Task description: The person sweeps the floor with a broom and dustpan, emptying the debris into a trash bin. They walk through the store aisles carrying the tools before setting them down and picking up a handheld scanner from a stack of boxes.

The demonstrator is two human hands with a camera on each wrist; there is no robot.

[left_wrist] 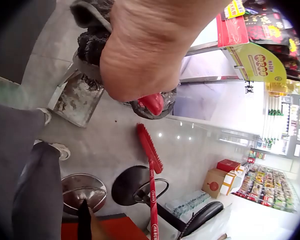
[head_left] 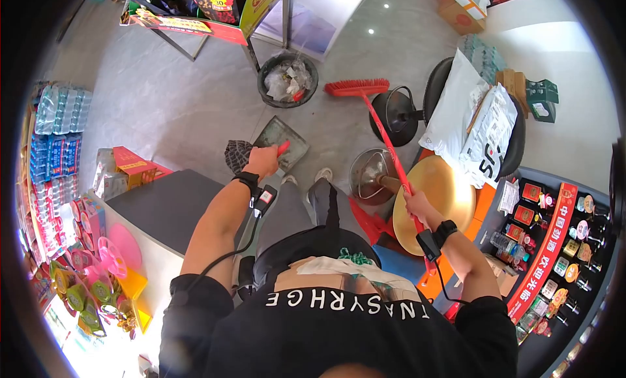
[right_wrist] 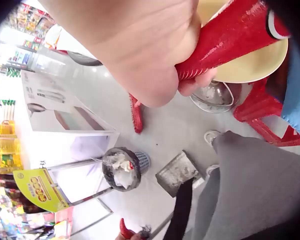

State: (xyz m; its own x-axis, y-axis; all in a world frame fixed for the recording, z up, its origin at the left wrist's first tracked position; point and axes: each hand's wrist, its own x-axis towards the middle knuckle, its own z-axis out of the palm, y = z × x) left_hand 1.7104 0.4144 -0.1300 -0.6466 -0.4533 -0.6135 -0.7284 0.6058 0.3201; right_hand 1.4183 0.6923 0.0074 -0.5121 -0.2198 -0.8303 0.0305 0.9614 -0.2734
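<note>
My right hand (head_left: 420, 205) grips the red broom handle (head_left: 393, 153). The broom's red bristle head (head_left: 357, 86) is on the floor. Fingers of my left hand (head_left: 263, 161) are curled round a red-ended handle (head_left: 283, 147), above the grey dustpan (head_left: 295, 133). A dark, textured bundle (head_left: 238, 156) is beside that hand; whether the hand holds it too cannot be told. In the left wrist view, the hand (left_wrist: 142, 50) hides most of the red grip (left_wrist: 152, 103). The dustpan (right_wrist: 180, 173) looks flat on the floor in the right wrist view, with debris on it.
A dark bin (head_left: 313, 91) with plastic waste stands beyond the dustpan, near a display stand (head_left: 228, 31). Right of the broom are a black round-based stool (head_left: 396, 120), a steel-based stool (head_left: 368, 177) and a gold seat (head_left: 456, 202). A dark-topped counter (head_left: 179, 205) is at left.
</note>
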